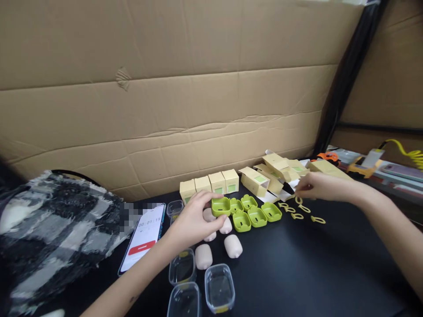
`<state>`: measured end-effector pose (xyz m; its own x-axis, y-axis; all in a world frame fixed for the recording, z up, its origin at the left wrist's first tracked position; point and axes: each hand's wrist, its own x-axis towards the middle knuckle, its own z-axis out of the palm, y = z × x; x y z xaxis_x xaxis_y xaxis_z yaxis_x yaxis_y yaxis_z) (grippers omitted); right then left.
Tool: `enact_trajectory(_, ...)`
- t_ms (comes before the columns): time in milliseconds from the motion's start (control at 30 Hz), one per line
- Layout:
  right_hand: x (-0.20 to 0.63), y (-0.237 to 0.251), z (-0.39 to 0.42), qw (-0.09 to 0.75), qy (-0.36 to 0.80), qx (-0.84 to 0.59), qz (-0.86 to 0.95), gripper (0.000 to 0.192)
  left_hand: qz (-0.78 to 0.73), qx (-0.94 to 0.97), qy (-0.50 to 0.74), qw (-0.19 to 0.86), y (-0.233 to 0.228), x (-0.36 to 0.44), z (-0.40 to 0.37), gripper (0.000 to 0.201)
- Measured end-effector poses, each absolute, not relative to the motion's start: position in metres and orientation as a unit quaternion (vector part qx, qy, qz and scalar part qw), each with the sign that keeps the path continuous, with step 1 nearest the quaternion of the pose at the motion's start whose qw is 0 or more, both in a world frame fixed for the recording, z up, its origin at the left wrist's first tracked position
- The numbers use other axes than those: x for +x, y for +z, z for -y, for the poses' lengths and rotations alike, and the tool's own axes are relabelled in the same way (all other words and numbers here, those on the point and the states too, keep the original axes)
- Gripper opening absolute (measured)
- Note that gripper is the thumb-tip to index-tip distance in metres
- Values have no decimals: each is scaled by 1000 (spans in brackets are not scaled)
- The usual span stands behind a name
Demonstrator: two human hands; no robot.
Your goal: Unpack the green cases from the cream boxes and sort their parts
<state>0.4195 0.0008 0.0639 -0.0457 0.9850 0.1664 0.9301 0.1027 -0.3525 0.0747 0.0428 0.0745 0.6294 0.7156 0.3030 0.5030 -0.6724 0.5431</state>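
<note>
- At the near-left end of the green row on the black worktop [313, 264], the left hand [193, 220] closes thumb and fingers on a green tray [220, 206].
- It looks light, stiff and smooth; gripping across its raised rim should hold best.
- The right hand [319, 186] pinches narrowly at the small yellow loops [302, 210]; whether one is held, I cannot tell.
- Hidden: the left palm covers part of the beige pads [233, 245].
</note>
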Motion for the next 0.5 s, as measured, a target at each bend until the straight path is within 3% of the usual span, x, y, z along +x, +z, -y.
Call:
enact_trajectory(133, 426, 49, -7, 71, 143, -707, 689, 33, -368, 873, 231, 221, 71, 76, -39, 32)
enact_trajectory(233, 415, 55, -5, 53, 129, -715, 685, 35, -364, 874, 216, 240, 69, 77, -34, 22)
enact_trajectory(367, 373, 70, 9, 115, 89, -645, 751, 22, -337, 859, 214, 320, 69, 81, -19, 33)
enact_trajectory(433, 346, 71, 20, 177, 121, -511, 833, 35, -315, 842, 210, 385, 71, 84, -10, 40)
enact_trajectory(500, 323, 67, 30, 216, 153, -373, 889, 31, -292, 833, 197, 427, 72, 86, -3, 37)
